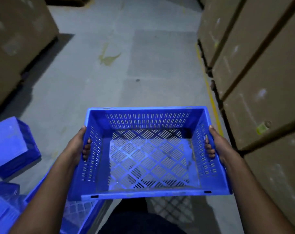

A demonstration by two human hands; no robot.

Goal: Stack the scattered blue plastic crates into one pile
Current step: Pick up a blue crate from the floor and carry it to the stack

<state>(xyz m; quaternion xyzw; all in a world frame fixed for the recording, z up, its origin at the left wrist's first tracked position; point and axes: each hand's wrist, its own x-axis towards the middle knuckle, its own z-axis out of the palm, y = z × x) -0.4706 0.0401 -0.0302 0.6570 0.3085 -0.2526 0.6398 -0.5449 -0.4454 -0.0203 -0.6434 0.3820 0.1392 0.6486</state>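
Note:
An empty blue slotted crate point(148, 194) is held level in front of me, above the grey floor. My left hand point(79, 146) grips its left wall, fingers poking through the handle slot. My right hand point(216, 144) grips the right wall the same way. At the left edge another blue crate point(10, 144) lies upside down on the floor. More blue crates point(6, 205) sit at the bottom left, one point(79, 215) partly hidden beneath the crate I hold.
Stacked cardboard boxes point(254, 81) line the right side, behind a yellow floor line point(209, 92). More cardboard boxes point(16, 39) stand at the left. A concrete aisle point(126, 65) runs ahead between them. My dark trousers point(135, 217) show below the crate.

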